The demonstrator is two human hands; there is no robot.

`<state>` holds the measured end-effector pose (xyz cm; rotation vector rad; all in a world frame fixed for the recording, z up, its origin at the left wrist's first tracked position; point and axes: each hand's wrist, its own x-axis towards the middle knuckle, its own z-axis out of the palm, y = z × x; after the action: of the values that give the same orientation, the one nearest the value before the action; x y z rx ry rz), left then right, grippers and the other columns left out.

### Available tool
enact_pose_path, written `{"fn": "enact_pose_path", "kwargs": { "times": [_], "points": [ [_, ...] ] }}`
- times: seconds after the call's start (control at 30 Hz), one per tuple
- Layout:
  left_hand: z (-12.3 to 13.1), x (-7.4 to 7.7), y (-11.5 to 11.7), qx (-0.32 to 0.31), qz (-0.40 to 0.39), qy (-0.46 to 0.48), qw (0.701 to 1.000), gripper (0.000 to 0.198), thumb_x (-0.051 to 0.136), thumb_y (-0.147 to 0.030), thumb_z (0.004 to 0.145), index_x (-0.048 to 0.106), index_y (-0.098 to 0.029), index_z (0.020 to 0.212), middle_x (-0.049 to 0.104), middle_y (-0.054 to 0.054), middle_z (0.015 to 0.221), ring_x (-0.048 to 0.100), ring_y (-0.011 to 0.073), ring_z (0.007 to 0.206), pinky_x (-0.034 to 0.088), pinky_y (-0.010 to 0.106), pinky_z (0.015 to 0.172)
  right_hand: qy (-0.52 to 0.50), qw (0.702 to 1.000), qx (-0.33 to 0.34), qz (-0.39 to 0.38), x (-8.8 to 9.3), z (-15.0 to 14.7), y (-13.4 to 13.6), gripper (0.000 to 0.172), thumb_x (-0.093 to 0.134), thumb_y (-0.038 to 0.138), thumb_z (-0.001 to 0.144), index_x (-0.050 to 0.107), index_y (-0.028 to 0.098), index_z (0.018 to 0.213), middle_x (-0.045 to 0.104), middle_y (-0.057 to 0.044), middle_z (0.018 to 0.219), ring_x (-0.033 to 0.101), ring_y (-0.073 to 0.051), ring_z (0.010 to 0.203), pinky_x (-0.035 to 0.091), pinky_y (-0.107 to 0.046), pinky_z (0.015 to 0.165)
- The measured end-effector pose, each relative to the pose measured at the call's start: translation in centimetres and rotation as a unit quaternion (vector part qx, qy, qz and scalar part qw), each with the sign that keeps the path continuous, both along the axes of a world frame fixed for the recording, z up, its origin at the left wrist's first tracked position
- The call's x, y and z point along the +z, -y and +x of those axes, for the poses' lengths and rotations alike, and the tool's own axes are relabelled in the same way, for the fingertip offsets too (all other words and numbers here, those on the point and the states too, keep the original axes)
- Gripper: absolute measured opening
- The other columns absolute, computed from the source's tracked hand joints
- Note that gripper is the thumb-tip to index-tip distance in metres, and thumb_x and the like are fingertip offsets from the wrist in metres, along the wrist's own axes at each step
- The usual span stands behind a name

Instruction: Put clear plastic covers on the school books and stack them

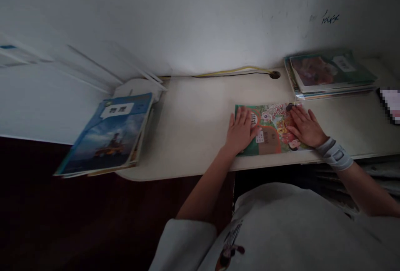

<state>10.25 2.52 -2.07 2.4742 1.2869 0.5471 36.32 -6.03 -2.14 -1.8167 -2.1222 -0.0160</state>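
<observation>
A colourful green-edged book (271,131) lies flat on the pale desk (193,125), close to its front edge. My left hand (240,131) rests flat on the book's left part with fingers stretched out. My right hand (304,126) lies flat on the book's right part, fingers spread; a grey wrist brace (334,153) wraps that wrist. A small dark object (290,107) sits at the book's top right corner, by my right fingertips.
A stack of books (331,75) lies at the desk's back right. A blue book (108,135) tops a pile overhanging the desk's left end. A yellow cable (231,71) runs along the wall to a hole (275,74). White slanted boards (78,63) lean at left.
</observation>
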Motion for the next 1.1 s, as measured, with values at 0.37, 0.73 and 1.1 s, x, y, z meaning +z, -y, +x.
{"fn": "enact_pose_path", "kwargs": {
  "times": [0.37,0.73,1.1],
  "points": [
    [-2.6,1.0,-6.6,0.158,-0.167,0.185,0.956,0.027,0.048,-0.035,0.081,0.067,-0.014,0.079,0.067,0.006,0.076,0.060,0.0169,0.069,0.046,0.028,0.068,-0.337,0.926,-0.171,-0.009,1.3,3.9,-5.0,0.027,0.054,0.041,0.081,0.063,0.015,0.082,0.070,-0.011,0.081,0.064,-0.022,0.076,0.049,-0.038,0.075],
    [-4.3,1.9,-4.2,0.157,-0.140,0.087,0.974,0.011,0.055,-0.023,0.077,0.064,-0.018,0.073,0.068,0.008,0.083,0.060,0.0185,0.076,0.045,0.031,0.077,-0.242,0.959,-0.144,-0.030,1.2,2.1,-5.9,0.012,0.057,0.029,0.074,0.055,0.021,0.065,0.062,-0.003,0.068,0.057,-0.019,0.066,0.044,-0.032,0.066],
    [-4.1,1.9,-5.2,0.137,-0.114,0.019,0.984,0.013,0.055,-0.017,0.077,0.062,-0.018,0.066,0.066,0.007,0.076,0.059,0.0201,0.078,0.043,0.033,0.079,-0.134,0.983,-0.127,0.004,0.8,2.1,-5.5,0.020,0.046,0.033,0.082,0.060,0.020,0.076,0.066,-0.009,0.079,0.060,-0.022,0.075,0.041,-0.032,0.067]
  ]
}}
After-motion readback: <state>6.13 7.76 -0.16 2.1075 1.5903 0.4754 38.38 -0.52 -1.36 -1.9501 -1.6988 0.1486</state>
